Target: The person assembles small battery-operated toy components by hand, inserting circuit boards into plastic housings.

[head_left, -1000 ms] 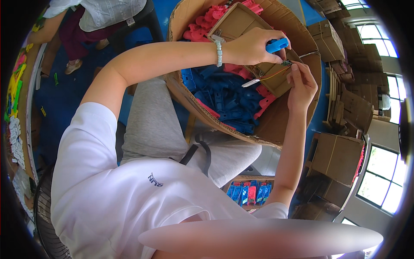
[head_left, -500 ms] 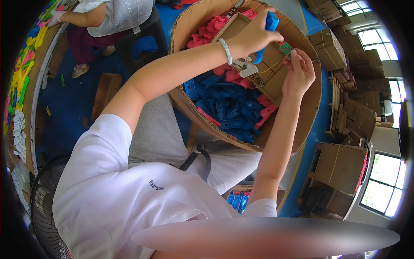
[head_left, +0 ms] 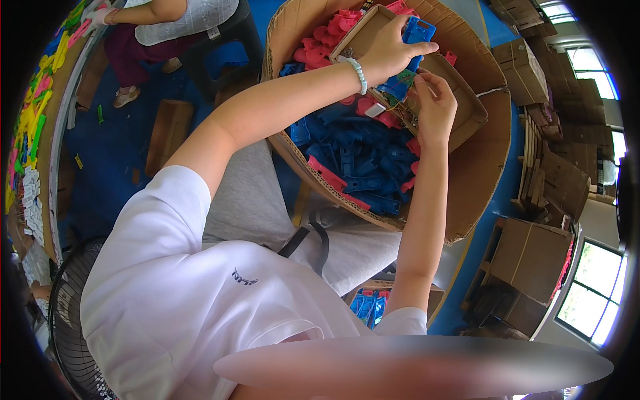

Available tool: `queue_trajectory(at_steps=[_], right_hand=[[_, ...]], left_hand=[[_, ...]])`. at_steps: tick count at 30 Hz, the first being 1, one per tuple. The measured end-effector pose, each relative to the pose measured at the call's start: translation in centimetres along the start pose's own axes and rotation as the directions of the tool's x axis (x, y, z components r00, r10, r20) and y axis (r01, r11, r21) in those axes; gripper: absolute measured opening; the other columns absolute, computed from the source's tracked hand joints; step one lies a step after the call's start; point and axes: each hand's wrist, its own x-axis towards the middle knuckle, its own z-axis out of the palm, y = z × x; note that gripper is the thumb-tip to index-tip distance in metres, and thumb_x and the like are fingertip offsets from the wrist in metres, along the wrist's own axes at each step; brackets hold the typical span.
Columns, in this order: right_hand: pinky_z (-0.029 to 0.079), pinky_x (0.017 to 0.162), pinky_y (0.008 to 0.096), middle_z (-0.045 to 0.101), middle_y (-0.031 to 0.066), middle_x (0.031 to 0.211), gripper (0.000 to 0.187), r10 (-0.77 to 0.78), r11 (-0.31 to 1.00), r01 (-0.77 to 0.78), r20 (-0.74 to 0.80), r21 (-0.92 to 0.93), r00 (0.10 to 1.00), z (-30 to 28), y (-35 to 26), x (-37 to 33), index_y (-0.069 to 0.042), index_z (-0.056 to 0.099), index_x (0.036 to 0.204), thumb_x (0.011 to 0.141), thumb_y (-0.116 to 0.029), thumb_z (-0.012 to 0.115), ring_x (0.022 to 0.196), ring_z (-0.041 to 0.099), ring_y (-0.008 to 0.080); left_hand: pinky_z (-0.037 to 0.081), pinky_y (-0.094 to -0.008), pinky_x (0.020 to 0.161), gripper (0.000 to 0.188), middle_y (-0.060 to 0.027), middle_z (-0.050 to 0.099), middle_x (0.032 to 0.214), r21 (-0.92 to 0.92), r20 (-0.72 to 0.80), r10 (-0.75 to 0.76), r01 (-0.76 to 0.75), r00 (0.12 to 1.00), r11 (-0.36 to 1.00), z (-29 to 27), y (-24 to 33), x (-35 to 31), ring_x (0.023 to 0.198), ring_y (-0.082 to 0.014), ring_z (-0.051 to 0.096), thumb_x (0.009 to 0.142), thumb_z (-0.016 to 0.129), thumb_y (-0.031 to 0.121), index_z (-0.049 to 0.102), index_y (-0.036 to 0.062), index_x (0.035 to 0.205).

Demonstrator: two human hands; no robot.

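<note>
My left hand (head_left: 392, 52) is closed around a blue plastic housing (head_left: 420, 31), its thumb reaching across the near side. My right hand (head_left: 437, 107) pinches a small green circuit board (head_left: 405, 77) with thin wires at the lower end of the housing. The board appears to touch the housing; how far it sits inside is hidden by the fingers. Under both hands lies a shallow cardboard tray (head_left: 470, 113). A white piece (head_left: 375, 110) hangs or lies just below the left hand; I cannot tell which.
The tray rests in a large carton (head_left: 490, 160) holding loose blue parts (head_left: 360, 163) and pink parts (head_left: 327, 40). A co-worker (head_left: 180, 17) sits at a table of colourful parts (head_left: 41, 113) on the left. A fan (head_left: 70, 320) stands lower left; stacked boxes (head_left: 533, 253) line the right.
My right hand has brought the circuit board left to the blue housing. The housing has turned, showing more of its broad side, and my left hand has shifted slightly lower.
</note>
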Motion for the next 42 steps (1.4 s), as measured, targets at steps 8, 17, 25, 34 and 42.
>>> queue_trajectory(at_steps=[8, 17, 25, 34, 42], right_hand=[[0.055, 0.077, 0.0300, 0.064, 0.0094, 0.103, 0.019, 0.064, 0.977, -0.039, -0.115, 0.210, 0.991, -1.5, 0.5, 0.5, 0.006, 0.061, 0.107, 0.093, -0.006, 0.062, 0.089, 0.063, 0.0147], [0.048, 0.071, 0.0219, 0.065, 0.0066, 0.096, 0.020, 0.019, 0.977, -0.005, -0.064, 0.214, 0.998, -0.7, 1.1, 0.4, 0.005, 0.061, 0.107, 0.091, -0.006, 0.065, 0.085, 0.061, 0.0104], [0.044, 0.063, 0.0219, 0.064, 0.0056, 0.090, 0.016, 0.036, 0.936, 0.024, -0.164, 0.350, 0.986, -0.9, 0.7, 0.4, 0.005, 0.061, 0.101, 0.089, -0.004, 0.066, 0.075, 0.058, 0.0087], [0.044, 0.063, 0.0214, 0.064, 0.0077, 0.090, 0.017, 0.021, 0.936, 0.028, -0.135, 0.350, 0.991, -0.9, 0.5, 0.4, 0.006, 0.060, 0.101, 0.088, -0.002, 0.068, 0.077, 0.059, 0.0101], [0.047, 0.065, 0.0228, 0.064, 0.0089, 0.092, 0.018, 0.027, 0.914, 0.048, -0.177, 0.404, 0.984, -1.3, 0.2, 0.4, 0.006, 0.059, 0.101, 0.087, 0.000, 0.068, 0.079, 0.060, 0.0116]], left_hand=[[0.055, -0.0353, 0.083, 0.054, -0.0184, 0.063, 0.110, -0.596, 0.346, -0.033, 0.247, 0.938, 0.764, -0.1, 1.2, -1.2, 0.097, -0.0250, 0.066, 0.098, 0.050, 0.010, 0.027, 0.0031, 0.147], [0.053, -0.0337, 0.088, 0.051, -0.0149, 0.061, 0.119, -0.576, 0.288, -0.011, 0.183, 0.958, 0.797, 0.1, 1.7, -1.6, 0.100, -0.0208, 0.064, 0.097, 0.053, 0.008, 0.035, 0.0035, 0.145], [0.049, -0.0326, 0.096, 0.056, -0.0150, 0.050, 0.137, -0.523, 0.422, 0.004, 0.240, 0.906, 0.818, 0.3, 1.5, -2.2, 0.112, -0.0217, 0.060, 0.096, 0.051, 0.003, 0.030, 0.0034, 0.148], [0.051, -0.0291, 0.092, 0.033, -0.0100, 0.058, 0.123, -0.478, 0.314, -0.088, 0.238, 0.945, 0.846, 0.0, 1.6, -2.4, 0.102, -0.0142, 0.061, 0.096, 0.050, 0.003, 0.053, 0.0027, 0.129], [0.051, -0.0263, 0.089, 0.039, -0.0063, 0.061, 0.120, -0.234, 0.457, -0.040, 0.163, 0.889, 0.959, -0.5, 2.3, -2.4, 0.101, -0.0088, 0.060, 0.096, 0.048, 0.004, 0.053, 0.0079, 0.135]])
